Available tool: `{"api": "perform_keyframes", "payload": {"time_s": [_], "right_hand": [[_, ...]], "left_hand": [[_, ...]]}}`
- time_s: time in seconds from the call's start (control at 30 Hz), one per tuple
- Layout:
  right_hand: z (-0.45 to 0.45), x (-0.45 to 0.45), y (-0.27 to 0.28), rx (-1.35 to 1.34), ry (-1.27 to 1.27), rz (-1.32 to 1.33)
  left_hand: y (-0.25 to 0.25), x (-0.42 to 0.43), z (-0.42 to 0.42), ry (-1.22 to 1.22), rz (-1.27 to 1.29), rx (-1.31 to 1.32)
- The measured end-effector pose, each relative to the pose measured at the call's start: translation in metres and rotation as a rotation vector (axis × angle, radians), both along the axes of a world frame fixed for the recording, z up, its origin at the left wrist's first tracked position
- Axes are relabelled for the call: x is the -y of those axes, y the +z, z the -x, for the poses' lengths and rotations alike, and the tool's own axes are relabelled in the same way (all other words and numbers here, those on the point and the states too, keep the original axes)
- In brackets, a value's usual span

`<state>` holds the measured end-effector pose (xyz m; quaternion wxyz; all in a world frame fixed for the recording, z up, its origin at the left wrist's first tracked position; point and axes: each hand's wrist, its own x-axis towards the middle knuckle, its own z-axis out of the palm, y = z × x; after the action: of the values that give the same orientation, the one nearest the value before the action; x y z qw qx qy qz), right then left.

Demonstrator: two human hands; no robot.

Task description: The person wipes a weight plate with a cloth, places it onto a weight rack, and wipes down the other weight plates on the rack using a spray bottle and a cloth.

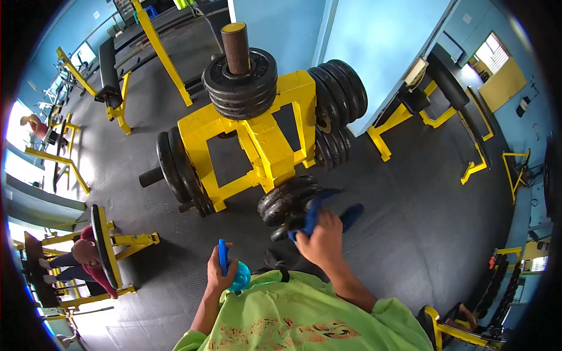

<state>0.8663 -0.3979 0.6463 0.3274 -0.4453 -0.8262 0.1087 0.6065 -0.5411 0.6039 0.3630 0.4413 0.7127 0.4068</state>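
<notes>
My left hand (219,272) is closed around a spray bottle with a blue top (222,257) and a clear turquoise body, low in front of my green shirt. My right hand (323,238) grips a dark blue cloth (314,217), whose loose ends hang to both sides. The cloth is beside the black weight plates (287,199) at the near end of the yellow rack (275,149); whether it touches them I cannot tell. More black plates (241,85) are stacked on the rack's upright brown post (236,50).
Black plates stand on the rack's left (172,169) and right (342,93) sides. A person (86,251) is on a yellow-framed bench (126,240) at the left. Another yellow bench (386,126) stands by the blue wall (374,52). Part of another person (465,319) shows at the lower right.
</notes>
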Motion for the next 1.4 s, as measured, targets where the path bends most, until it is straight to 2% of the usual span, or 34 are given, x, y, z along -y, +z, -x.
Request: {"api": "perform_keyframes", "payload": {"time_s": [0.07, 0.1, 0.13, 0.17, 0.2, 0.27, 0.4, 0.5, 0.57, 0.6, 0.63, 0.67, 0.7, 0.73, 0.87, 0.93, 1.0, 1.13, 1.23, 1.27, 1.3, 1.33, 1.4], "right_hand": [[0.023, 0.008, -0.033, 0.5, -0.298, 0.332], [0.034, 0.002, -0.026, 0.49, -0.378, 0.456], [0.041, -0.012, -0.027, 0.506, -0.386, 0.456], [0.044, -0.027, -0.032, 0.461, -0.371, 0.579], [0.042, -0.03, -0.035, 0.411, -0.361, 0.705], [0.031, -0.018, -0.034, 0.41, -0.352, 0.66], [0.002, 0.032, -0.014, 0.476, -0.313, 0.584], [-0.002, 0.039, -0.008, 0.557, -0.384, 0.69], [0.007, 0.01, -0.005, 0.518, -0.286, 0.798], [0.015, -0.012, -0.003, 0.542, -0.288, 0.92], [0.013, -0.039, -0.017, 0.515, -0.165, 1.113], [0.009, -0.053, -0.02, 0.176, -0.105, 1.133], [0.0, -0.06, -0.06, -0.338, -0.055, 1.265], [-0.011, -0.062, -0.074, -0.53, -0.058, 1.522], [-0.048, -0.018, -0.089, -0.929, -0.219, 1.881], [-0.055, 0.017, -0.083, -1.174, -0.37, 1.773], [-0.062, 0.039, -0.072, -1.38, -0.392, 1.931], [-0.075, 0.041, -0.043, -1.171, -0.318, 2.08], [-0.103, 0.02, -0.006, -1.142, -0.442, 1.801], [-0.119, 0.001, 0.007, -1.132, -0.346, 1.695], [-0.132, -0.021, 0.016, -1.122, -0.251, 1.586], [-0.14, -0.046, 0.024, -1.112, -0.233, 1.594], [-0.159, -0.091, 0.032, -0.97, -0.166, 1.276]], "left_hand": [[0.004, -0.005, -0.005, -0.05, 0.084, -0.018], [-0.006, -0.006, -0.006, -0.057, 0.086, -0.003], [-0.024, -0.007, -0.008, -0.079, -0.023, -0.046], [-0.034, -0.005, -0.013, -0.102, -0.128, -0.088], [-0.031, -0.005, -0.018, -0.113, -0.12, -0.071], [-0.024, -0.017, -0.021, -0.193, 0.029, -0.015], [-0.022, -0.028, -0.028, -0.209, -0.002, 0.029], [-0.024, -0.026, -0.031, -0.207, -0.047, 0.023], [-0.034, -0.023, -0.029, -0.204, -0.066, -0.01], [-0.038, -0.022, -0.029, -0.209, -0.084, -0.054], [-0.029, -0.022, -0.027, -0.229, -0.038, -0.057], [-0.031, -0.019, -0.029, -0.238, -0.029, -0.053], [-0.033, -0.017, -0.029, -0.231, -0.053, -0.048], [-0.034, -0.017, -0.029, -0.224, -0.08, -0.045], [-0.031, -0.018, -0.027, -0.237, 0.043, 0.016], [-0.029, -0.02, -0.025, -0.22, -0.005, -0.037], [-0.03, -0.022, -0.023, -0.205, 0.001, -0.045], [-0.027, -0.028, -0.036, -0.174, 0.006, -0.105], [-0.015, -0.032, -0.055, -0.153, -0.028, -0.047], [0.0, -0.034, -0.065, -0.154, -0.02, -0.031], [0.019, -0.039, -0.076, -0.098, 0.095, 0.096], [0.035, -0.043, -0.084, -0.08, 0.091, 0.091], [0.057, -0.052, -0.108, -0.069, 0.084, 0.067]]}}
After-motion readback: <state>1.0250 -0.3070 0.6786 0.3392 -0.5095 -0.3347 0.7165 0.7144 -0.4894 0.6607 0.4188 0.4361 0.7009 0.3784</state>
